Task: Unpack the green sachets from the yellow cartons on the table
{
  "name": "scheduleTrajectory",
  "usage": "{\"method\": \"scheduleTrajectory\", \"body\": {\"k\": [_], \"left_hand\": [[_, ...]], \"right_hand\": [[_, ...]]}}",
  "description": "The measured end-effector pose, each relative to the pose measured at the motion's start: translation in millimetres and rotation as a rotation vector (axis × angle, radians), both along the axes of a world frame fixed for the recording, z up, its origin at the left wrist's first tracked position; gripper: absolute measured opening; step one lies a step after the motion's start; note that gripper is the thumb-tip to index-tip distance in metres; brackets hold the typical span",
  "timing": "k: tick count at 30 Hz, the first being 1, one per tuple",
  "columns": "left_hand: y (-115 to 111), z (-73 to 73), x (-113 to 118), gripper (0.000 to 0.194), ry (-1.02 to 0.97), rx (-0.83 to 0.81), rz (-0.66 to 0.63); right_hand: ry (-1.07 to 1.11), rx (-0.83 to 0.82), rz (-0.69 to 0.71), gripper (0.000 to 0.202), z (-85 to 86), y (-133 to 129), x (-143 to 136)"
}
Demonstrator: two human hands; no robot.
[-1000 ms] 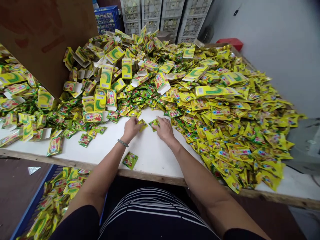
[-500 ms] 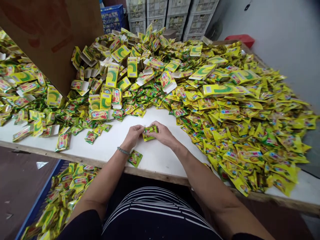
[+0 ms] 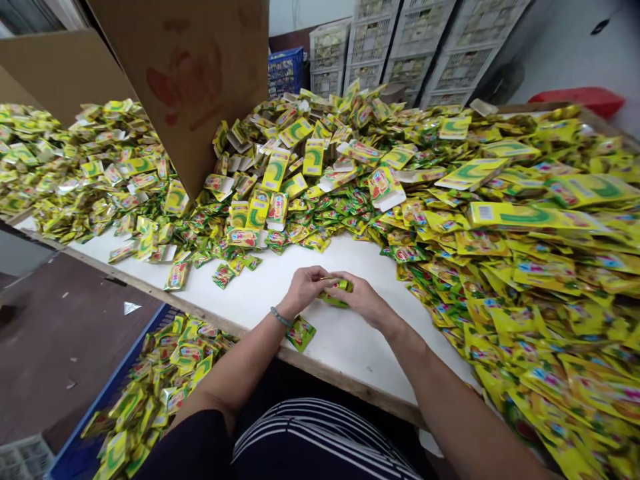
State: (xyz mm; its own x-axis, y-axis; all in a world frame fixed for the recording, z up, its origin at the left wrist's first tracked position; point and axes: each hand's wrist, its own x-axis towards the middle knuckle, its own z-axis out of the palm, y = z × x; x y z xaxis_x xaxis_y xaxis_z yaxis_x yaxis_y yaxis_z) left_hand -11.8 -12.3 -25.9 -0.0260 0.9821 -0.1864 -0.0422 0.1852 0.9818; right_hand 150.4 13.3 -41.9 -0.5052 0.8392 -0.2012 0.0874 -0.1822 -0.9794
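Note:
Between my two hands, just above the white tabletop (image 3: 350,353), is a small yellow-green packet (image 3: 336,301). My left hand (image 3: 304,292) is closed on its left end, fingers bent over the top. My right hand (image 3: 366,301) grips the right side with thumb and fingers. Part of the packet is hidden by the fingers, and whether there is more than one I cannot tell. Beside my left wrist a single green packet (image 3: 301,333) lies flat near the table's front edge.
Yellow cartons (image 3: 276,169) heap up at the back, over small green packets. Larger yellow sachets (image 3: 530,293) pile on the right. A cardboard sheet (image 3: 200,73) stands in the heap. Below the table edge is a blue crate (image 3: 117,350) of filled boxes. White crates (image 3: 373,40) are stacked behind.
The view has swung left, so everything sits further right in the picture. My hands have drawn closer together around the packet, and my left fingers now cover more of it.

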Motion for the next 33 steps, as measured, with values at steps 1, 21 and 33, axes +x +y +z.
{"method": "scheduleTrajectory", "body": {"k": [1, 21, 33], "left_hand": [[-3.3, 1.8, -1.6, 0.044, 0.024, 0.016, -0.013], [26.5, 69.1, -163.4, 0.035, 1.659, 0.048, -0.054], [-0.9, 33.0, -25.9, 0.044, 0.231, 0.109, -0.110]], "right_hand": [[0.040, -0.041, 0.038, 0.049, 3.0, -3.1, -1.9], [-0.478, 0.478, -0.098, 0.010, 14.5, -13.5, -8.8], [-0.174, 0.373, -0.237, 0.024, 29.2, 12.8, 17.6]]}}
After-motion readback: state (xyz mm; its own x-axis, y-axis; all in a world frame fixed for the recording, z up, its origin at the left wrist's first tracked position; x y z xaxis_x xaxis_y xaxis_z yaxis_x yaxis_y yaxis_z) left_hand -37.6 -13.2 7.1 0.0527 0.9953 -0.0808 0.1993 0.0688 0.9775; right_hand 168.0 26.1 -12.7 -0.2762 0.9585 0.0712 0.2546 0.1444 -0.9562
